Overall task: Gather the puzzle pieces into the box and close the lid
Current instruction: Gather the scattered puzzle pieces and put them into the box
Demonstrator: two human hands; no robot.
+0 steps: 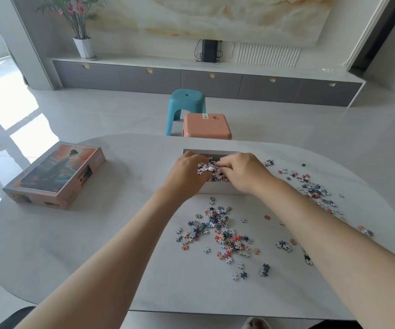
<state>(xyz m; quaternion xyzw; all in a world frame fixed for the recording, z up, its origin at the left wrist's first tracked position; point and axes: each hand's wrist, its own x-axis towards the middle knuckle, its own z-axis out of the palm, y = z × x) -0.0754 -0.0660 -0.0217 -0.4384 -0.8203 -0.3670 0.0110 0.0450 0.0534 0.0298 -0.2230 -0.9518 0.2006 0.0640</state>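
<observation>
A white open box (215, 189) sits mid-table with puzzle pieces inside. My left hand (187, 173) and my right hand (241, 170) hover over it, cupped together around a clump of puzzle pieces (207, 167). More loose pieces (222, 233) lie scattered on the table in front of the box. Another spread of pieces (315, 188) lies to the right. The box lid (56, 174), printed with a figure in a robe, lies at the left of the table.
The pale oval table (96, 245) ends just beyond the box. A pink stool (207, 125) and a blue stool (187, 105) stand behind the far edge. A low grey cabinet lines the back wall.
</observation>
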